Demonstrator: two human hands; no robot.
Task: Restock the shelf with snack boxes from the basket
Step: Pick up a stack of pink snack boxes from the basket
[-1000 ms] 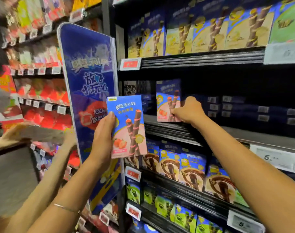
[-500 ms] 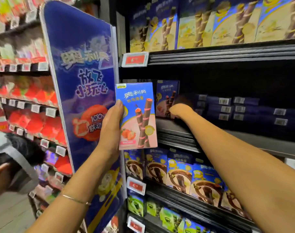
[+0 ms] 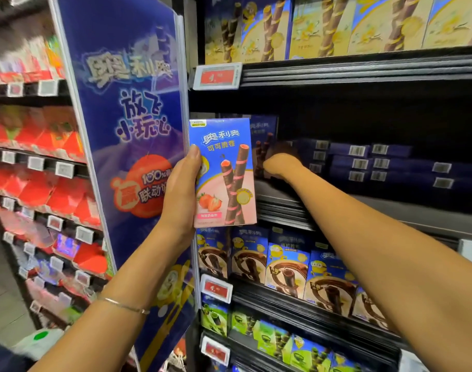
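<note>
Spanning the view from nine to three o'clock, the dark middle shelf [image 3: 280, 208] has space at its left end, and the tall blue sign panel [image 3: 127, 130] stands at its nine o'clock. Flat-stacked navy boxes [image 3: 377, 162] fill the shelf toward three o'clock. Just before the shelf's left end, the strawberry snack box [image 3: 224, 173] is upright and face out, gripped by the left hand [image 3: 180, 194] with the thumb hooked over its left edge. At that box's three o'clock, the right hand [image 3: 280, 163] reaches deep toward a standing box [image 3: 263, 135]. Its fingers are lost in shadow, so I cannot tell its grip. Thin cardboard like this is probably light, stiff but crushable, so it is best pinched along the long edges rather than the broad faces.
</note>
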